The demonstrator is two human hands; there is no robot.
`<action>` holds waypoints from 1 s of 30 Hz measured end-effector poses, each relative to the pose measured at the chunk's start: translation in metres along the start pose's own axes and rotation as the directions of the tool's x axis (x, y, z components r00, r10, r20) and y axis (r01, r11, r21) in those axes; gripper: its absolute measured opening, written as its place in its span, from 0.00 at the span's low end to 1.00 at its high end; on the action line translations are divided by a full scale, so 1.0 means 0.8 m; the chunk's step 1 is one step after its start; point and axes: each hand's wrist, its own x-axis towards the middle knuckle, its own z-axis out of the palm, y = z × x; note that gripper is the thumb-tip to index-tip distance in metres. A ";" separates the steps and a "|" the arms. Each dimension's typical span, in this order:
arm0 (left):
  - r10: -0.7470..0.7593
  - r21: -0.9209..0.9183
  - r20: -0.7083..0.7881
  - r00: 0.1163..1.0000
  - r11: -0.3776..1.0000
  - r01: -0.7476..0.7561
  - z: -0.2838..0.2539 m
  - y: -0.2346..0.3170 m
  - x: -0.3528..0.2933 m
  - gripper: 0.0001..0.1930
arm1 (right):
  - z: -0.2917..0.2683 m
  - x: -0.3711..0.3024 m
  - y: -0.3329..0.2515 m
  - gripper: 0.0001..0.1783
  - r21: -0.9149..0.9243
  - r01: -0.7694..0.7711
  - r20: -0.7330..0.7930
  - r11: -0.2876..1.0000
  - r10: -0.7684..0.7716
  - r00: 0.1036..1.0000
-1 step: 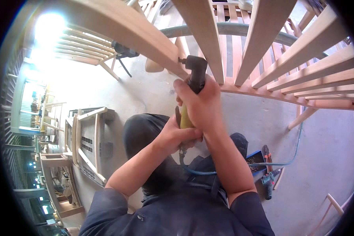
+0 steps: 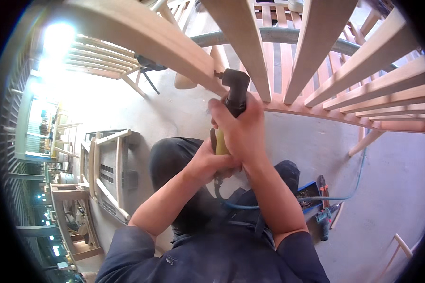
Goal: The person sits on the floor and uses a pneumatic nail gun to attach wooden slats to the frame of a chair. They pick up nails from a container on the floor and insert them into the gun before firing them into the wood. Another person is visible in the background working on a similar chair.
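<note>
Both my hands grip one right-angle air drill (image 2: 236,85) with a black head and a yellow-green body. My right hand (image 2: 245,129) is closed round its upper body, just below the head. Lower down, my left hand (image 2: 208,160) is wrapped round the body, beside a dark lever. The drill's short tip points left and meets the side of a pale wooden post (image 2: 174,47); whether it is in the wood is too small to tell. A blue air hose (image 2: 236,206) leaves the tool's lower end.
Wooden slats (image 2: 311,45) fan out above and right, joined to a rail (image 2: 316,111). On the floor at right lie a blue tray (image 2: 309,193), pliers (image 2: 323,186) and a cordless drill (image 2: 325,219). Wooden frames (image 2: 120,172) stand at left. A thick grey hose (image 2: 278,34) crosses behind the slats.
</note>
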 end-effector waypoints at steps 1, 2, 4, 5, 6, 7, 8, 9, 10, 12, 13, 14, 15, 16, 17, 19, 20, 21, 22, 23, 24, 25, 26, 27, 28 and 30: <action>-0.011 0.020 -0.001 1.000 1.000 0.011 -0.004 -0.005 0.003 0.22 | -0.004 0.000 0.011 0.13 0.000 0.017 0.005 1.000 -0.017 1.000; -0.024 0.042 -0.001 1.000 0.999 0.024 -0.010 -0.010 0.006 0.22 | -0.008 0.000 0.021 0.12 0.000 0.035 0.008 0.999 -0.035 0.999; -0.023 0.067 0.007 1.000 0.997 0.022 -0.016 -0.008 0.015 0.24 | -0.009 0.003 0.029 0.11 0.024 0.113 -0.033 0.993 -0.112 0.993; -0.038 0.085 -0.009 0.999 0.996 0.039 -0.020 -0.007 0.017 0.26 | -0.008 0.003 0.032 0.11 0.016 0.130 -0.046 0.991 -0.129 0.991; -0.054 0.102 -0.026 0.998 0.993 0.056 -0.026 -0.005 0.019 0.27 | -0.008 0.004 0.033 0.11 0.007 0.146 -0.060 0.989 -0.146 0.988; -0.062 0.108 -0.040 0.997 0.992 0.066 -0.028 -0.006 0.019 0.29 | -0.011 0.004 0.034 0.11 -0.014 0.163 -0.066 0.987 -0.163 0.984; -0.053 0.179 -0.083 0.995 0.982 0.067 -0.028 -0.007 0.016 0.34 | -0.015 0.001 0.029 0.12 0.058 0.161 -0.084 0.985 -0.156 0.984; -0.038 0.215 -0.058 0.998 0.975 0.049 -0.027 -0.007 0.019 0.35 | -0.019 -0.001 0.034 0.12 0.084 0.170 -0.092 0.982 -0.162 0.982; -0.016 0.249 -0.034 0.999 0.968 0.024 -0.023 -0.009 0.024 0.36 | -0.024 -0.004 0.036 0.13 0.109 0.182 -0.093 0.977 -0.172 0.981; -0.049 0.231 0.015 0.999 0.972 0.045 -0.026 -0.019 0.022 0.37 | -0.033 -0.011 0.039 0.14 0.101 0.200 -0.111 0.975 -0.189 0.976; -0.069 0.201 0.057 0.996 0.978 0.057 -0.029 -0.024 0.021 0.37 | -0.039 -0.014 0.043 0.14 0.087 0.195 -0.096 0.977 -0.186 0.978; -0.090 0.173 0.098 0.991 0.982 0.072 -0.031 -0.029 0.019 0.38 | -0.043 -0.018 0.047 0.14 0.075 0.189 -0.081 0.979 -0.183 0.980; -0.111 0.148 0.138 0.984 0.985 0.090 -0.034 -0.033 0.018 0.38 | -0.046 -0.019 0.051 0.15 0.065 0.182 -0.068 0.981 -0.178 0.982; -0.076 0.318 0.191 0.979 0.948 0.011 -0.037 -0.042 0.020 0.33 | -0.046 -0.020 0.055 0.18 0.125 0.130 -0.050 0.984 -0.124 0.991; -0.076 0.354 0.208 0.975 0.935 -0.003 -0.038 -0.048 0.017 0.33 | -0.047 -0.021 0.058 0.18 0.094 0.144 -0.022 0.985 -0.143 0.989; -0.089 0.325 0.184 0.979 0.945 0.025 -0.033 -0.055 0.014 0.33 | -0.050 -0.022 0.064 0.20 0.027 0.179 0.029 0.984 -0.180 0.983; -0.099 0.286 0.167 0.981 0.957 0.048 -0.031 -0.057 0.014 0.32 | -0.053 -0.023 0.065 0.25 0.038 0.159 0.101 0.987 -0.162 0.982; -0.101 0.264 0.151 0.983 0.963 0.058 -0.028 -0.059 0.016 0.32 | -0.055 -0.023 0.066 0.26 0.047 0.170 0.119 0.984 -0.175 0.977; -0.104 0.254 0.120 0.987 0.965 0.071 -0.020 -0.054 0.015 0.32 | -0.058 -0.025 0.062 0.28 0.073 0.175 0.145 0.982 -0.184 0.972; -0.108 0.252 0.087 0.990 0.964 0.083 -0.012 -0.049 0.013 0.32 | -0.059 -0.028 0.060 0.29 0.099 0.179 0.171 0.979 -0.194 0.966; -0.111 0.244 0.055 0.992 0.965 0.094 -0.005 -0.043 0.009 0.32 | -0.056 -0.032 0.071 0.34 0.107 0.235 0.164 0.966 -0.250 0.954; -0.107 0.227 0.055 0.993 0.970 0.092 -0.005 -0.044 0.015 0.32 | -0.056 -0.034 0.081 0.34 0.123 0.238 0.169 0.963 -0.257 0.951; -0.104 0.208 0.052 0.993 0.974 0.091 -0.003 -0.045 0.018 0.32 | -0.056 -0.037 0.090 0.34 0.141 0.241 0.175 0.960 -0.264 0.949; -0.097 0.187 0.048 0.994 0.978 0.086 -0.001 -0.048 0.021 0.32 | -0.058 -0.038 0.096 0.35 0.159 0.244 0.180 0.957 -0.271 0.946; -0.092 0.177 0.029 0.995 0.981 0.085 0.002 -0.047 0.022 0.32 | -0.060 -0.041 0.096 0.32 0.149 0.233 0.212 0.961 -0.261 0.942; -0.085 0.146 -0.007 0.996 0.986 0.085 0.005 -0.046 0.019 0.32 | -0.070 -0.044 0.091 0.27 0.125 0.215 0.275 0.969 -0.242 0.930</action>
